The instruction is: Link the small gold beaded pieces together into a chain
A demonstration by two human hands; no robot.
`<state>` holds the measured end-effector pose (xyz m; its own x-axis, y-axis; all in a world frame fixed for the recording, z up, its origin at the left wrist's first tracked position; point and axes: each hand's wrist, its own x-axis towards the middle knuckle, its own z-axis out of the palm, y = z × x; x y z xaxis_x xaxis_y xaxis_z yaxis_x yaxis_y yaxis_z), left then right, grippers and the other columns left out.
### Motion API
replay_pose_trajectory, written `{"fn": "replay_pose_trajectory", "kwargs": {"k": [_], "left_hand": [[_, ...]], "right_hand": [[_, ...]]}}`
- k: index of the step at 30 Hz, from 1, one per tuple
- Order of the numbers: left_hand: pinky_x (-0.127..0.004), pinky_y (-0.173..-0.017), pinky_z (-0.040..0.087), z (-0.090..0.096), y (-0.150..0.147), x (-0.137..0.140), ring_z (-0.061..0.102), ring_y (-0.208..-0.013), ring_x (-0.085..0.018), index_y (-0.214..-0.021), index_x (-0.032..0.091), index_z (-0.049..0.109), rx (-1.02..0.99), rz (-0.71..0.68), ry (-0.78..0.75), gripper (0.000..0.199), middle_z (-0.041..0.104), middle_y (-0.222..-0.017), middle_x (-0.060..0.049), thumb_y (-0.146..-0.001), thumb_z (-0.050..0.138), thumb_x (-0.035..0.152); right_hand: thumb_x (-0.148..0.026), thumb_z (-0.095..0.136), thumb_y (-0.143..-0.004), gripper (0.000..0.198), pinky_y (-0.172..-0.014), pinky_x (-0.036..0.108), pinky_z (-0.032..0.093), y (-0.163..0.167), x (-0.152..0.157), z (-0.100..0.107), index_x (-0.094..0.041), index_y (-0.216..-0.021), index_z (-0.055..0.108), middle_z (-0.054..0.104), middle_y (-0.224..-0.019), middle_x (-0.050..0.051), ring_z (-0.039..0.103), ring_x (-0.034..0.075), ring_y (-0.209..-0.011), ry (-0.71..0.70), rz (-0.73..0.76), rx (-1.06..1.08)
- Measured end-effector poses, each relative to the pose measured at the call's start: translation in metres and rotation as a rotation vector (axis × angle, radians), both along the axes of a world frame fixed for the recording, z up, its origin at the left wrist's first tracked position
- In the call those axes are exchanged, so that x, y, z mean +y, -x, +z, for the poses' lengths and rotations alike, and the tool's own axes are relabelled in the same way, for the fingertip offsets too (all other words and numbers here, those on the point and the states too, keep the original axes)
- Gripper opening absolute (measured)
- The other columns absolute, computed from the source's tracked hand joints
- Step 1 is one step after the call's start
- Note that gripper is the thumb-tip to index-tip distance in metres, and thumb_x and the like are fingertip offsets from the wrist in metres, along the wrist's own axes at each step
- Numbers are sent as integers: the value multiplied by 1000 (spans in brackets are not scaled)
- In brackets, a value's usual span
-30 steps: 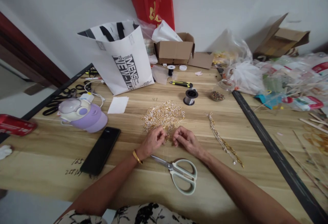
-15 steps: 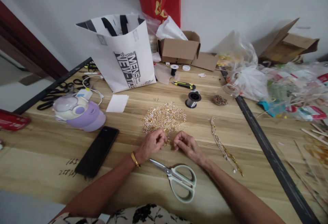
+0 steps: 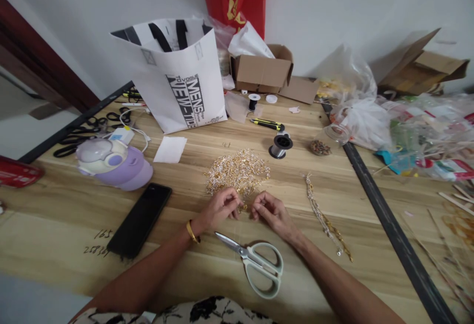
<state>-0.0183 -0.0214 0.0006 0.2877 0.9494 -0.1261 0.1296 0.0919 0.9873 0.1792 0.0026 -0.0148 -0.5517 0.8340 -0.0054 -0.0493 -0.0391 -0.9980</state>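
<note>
My left hand (image 3: pixel 224 207), with a gold bangle (image 3: pixel 192 232) at the wrist, is closed in a pinch at the near edge of a pile of small gold and silver pieces (image 3: pixel 237 168). Just right of it, my right hand (image 3: pixel 268 210) is also pinched, thumb against fingers. What either hand grips is too small to make out. A few gold bits (image 3: pixel 243 208) show between the two hands. Pale-handled scissors (image 3: pixel 255 264) lie below them, blades pointing left. To the right of my right hand are gold and silver chains (image 3: pixel 322 215), laid side by side.
Behind the pile stand a wire spool (image 3: pixel 280 146), a yellow-black utility knife (image 3: pixel 267 124) and a thread spool (image 3: pixel 254 101). A black phone (image 3: pixel 140 220) and a purple-white object (image 3: pixel 114 164) lie left. A white bag (image 3: pixel 177 77) and an open carton (image 3: pixel 262 71) stand at the back; plastic bags (image 3: pixel 370 121) crowd the right.
The fingers of my left hand have shifted slightly, and its wrist has turned a little. My right hand stays almost in place. The whole view has moved slightly.
</note>
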Motion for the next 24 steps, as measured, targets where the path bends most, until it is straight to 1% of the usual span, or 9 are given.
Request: {"fn": "replay_pose_trajectory", "kwargs": {"k": [2,6,13,16,20,24], "left_hand": [[-20,-52,45,0,-1,1,59,-55,-10,-77,14,49,-39,-25,33,26,60,-68,-1,-87,50,38],[-19,-52,45,2,-1,2,59,-56,-10,-77,14,50,-117,-37,74,33,62,-70,-2,-85,53,45],[-21,-54,45,6,-2,5,61,-57,-12,-75,13,52,-235,3,192,32,64,-68,-3,-81,58,43],[-22,-57,46,5,-2,5,62,-60,-12,-75,13,52,-276,6,201,30,64,-70,-3,-81,59,41],[-23,-60,47,5,-2,5,61,-62,-13,-76,12,53,-285,8,177,29,64,-71,-3,-81,59,40],[-24,-62,47,7,-2,5,61,-64,-13,-75,12,54,-259,7,162,29,64,-70,-3,-81,60,40]], "right_hand": [[-44,58,-86,28,-56,24,46,0,1,0,-16,-80,52,57,-65,0,55,12,-57,25,-17,17],[-44,59,-85,29,-55,24,47,-1,2,-1,-16,-82,54,59,-66,1,56,12,-58,40,-31,14],[-44,57,-86,27,-55,23,47,1,1,-1,-17,-83,54,58,-68,1,56,12,-59,18,-25,1],[-43,58,-85,27,-55,23,45,2,-1,0,-17,-87,54,57,-70,1,54,11,-60,-6,11,-36],[-41,60,-84,27,-57,23,43,3,-3,-3,-16,-94,56,57,-78,2,53,12,-65,-71,57,-88],[-39,62,-82,26,-58,23,41,4,-3,-9,-16,-92,58,57,-79,2,51,12,-66,-138,41,-110]]}}
